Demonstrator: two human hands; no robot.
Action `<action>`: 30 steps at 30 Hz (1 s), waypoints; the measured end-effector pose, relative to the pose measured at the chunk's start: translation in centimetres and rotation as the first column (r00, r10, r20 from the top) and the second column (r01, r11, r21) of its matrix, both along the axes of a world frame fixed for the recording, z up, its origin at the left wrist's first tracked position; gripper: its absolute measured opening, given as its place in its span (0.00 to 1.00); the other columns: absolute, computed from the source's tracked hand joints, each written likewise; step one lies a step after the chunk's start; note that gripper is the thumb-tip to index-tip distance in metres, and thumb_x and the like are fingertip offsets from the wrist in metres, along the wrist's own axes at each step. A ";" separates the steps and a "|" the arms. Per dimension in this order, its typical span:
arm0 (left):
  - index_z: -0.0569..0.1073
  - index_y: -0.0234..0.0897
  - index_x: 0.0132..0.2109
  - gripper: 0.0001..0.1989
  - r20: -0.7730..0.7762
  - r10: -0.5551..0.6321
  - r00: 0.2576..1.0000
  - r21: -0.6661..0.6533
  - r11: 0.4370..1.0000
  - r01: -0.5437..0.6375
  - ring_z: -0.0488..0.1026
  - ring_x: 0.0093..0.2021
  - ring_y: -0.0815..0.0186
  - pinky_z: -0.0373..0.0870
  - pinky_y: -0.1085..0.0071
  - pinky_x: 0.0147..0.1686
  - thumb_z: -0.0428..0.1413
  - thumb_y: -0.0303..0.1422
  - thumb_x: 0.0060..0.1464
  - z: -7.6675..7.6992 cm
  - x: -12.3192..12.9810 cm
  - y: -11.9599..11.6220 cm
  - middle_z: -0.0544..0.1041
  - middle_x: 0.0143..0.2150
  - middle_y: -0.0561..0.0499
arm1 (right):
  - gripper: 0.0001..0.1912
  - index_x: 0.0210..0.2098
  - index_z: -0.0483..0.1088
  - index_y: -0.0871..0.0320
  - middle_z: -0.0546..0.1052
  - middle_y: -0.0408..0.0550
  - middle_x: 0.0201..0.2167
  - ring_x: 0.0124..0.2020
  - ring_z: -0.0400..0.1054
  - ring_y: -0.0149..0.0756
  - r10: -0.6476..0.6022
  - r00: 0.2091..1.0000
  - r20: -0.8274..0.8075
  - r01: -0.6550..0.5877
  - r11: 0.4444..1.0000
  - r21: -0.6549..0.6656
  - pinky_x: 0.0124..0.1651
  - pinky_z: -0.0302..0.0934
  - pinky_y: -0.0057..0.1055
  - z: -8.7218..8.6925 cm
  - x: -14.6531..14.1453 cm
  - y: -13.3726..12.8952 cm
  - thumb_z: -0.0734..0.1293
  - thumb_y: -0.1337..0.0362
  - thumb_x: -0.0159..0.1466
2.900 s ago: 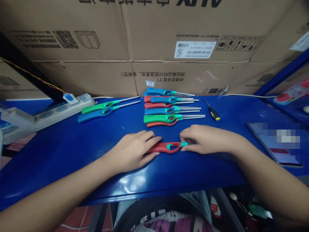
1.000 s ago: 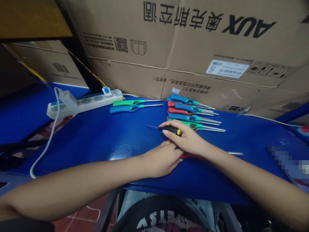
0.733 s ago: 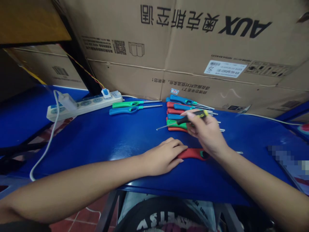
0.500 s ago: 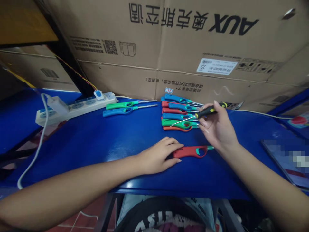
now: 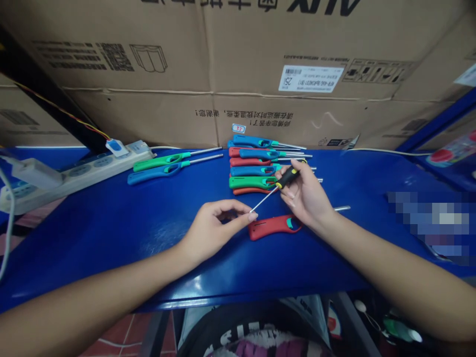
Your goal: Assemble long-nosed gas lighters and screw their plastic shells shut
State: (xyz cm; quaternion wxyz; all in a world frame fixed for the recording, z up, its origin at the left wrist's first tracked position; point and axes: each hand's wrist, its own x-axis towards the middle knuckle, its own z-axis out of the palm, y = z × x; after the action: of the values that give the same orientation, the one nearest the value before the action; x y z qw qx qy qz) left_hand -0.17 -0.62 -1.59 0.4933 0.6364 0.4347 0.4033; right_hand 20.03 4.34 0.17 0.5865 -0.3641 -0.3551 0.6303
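My right hand (image 5: 307, 191) is closed around the black and yellow handle of a screwdriver (image 5: 266, 198), its thin shaft slanting down to the left. Thumb and forefinger of my left hand (image 5: 219, 225) are pinched together right at the screwdriver's tip. What lies between those fingertips is too small to make out. Just below, a red gas lighter (image 5: 273, 227) with a turquoise trigger lies on the blue table (image 5: 230, 267), its metal tube partly hidden by my right hand. Neither hand appears to grip this lighter.
Behind my hands, several blue, red, green and orange lighters (image 5: 253, 171) lie in a stack. A green lighter (image 5: 159, 162) and a blue lighter (image 5: 156, 173) lie left of it, beside a white power strip (image 5: 84, 171). A large cardboard box (image 5: 178, 119) stands at the back.
My left hand has let go of the red lighter and come up to the screwdriver's tip. My right hand has brought the screwdriver down and nearer. The view has shifted.
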 end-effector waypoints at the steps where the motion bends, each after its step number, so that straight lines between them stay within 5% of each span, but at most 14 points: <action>1: 0.82 0.37 0.36 0.06 -0.007 0.002 1.000 -0.005 1.000 -0.002 0.78 0.34 0.68 0.72 0.75 0.35 0.65 0.35 0.55 0.1 0.0 0.0 0.83 0.34 0.51 | 0.17 0.28 0.66 0.59 0.71 0.38 0.24 0.12 0.53 0.18 -0.001 1.000 0.002 0.001 1.000 0.002 0.09 0.46 0.19 0.0 0.0 0.0 0.73 0.53 0.55; 30: 0.84 0.39 0.35 0.06 -0.087 -0.010 0.996 0.048 0.999 0.015 0.79 0.34 0.63 0.72 0.69 0.35 0.66 0.36 0.53 0.4 -0.3 -0.3 0.84 0.35 0.50 | 0.15 0.24 0.68 0.58 0.71 0.40 0.24 0.10 0.54 0.20 -0.034 0.994 0.108 0.010 0.976 0.215 0.08 0.49 0.22 1.3 0.5 -0.9 0.70 0.54 0.58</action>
State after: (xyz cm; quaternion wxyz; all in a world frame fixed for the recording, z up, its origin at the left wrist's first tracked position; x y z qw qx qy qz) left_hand -0.48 -0.91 -1.21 0.4610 0.6677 0.4418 0.3826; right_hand 20.50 3.44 1.47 0.6088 -0.3371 -0.4491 0.5605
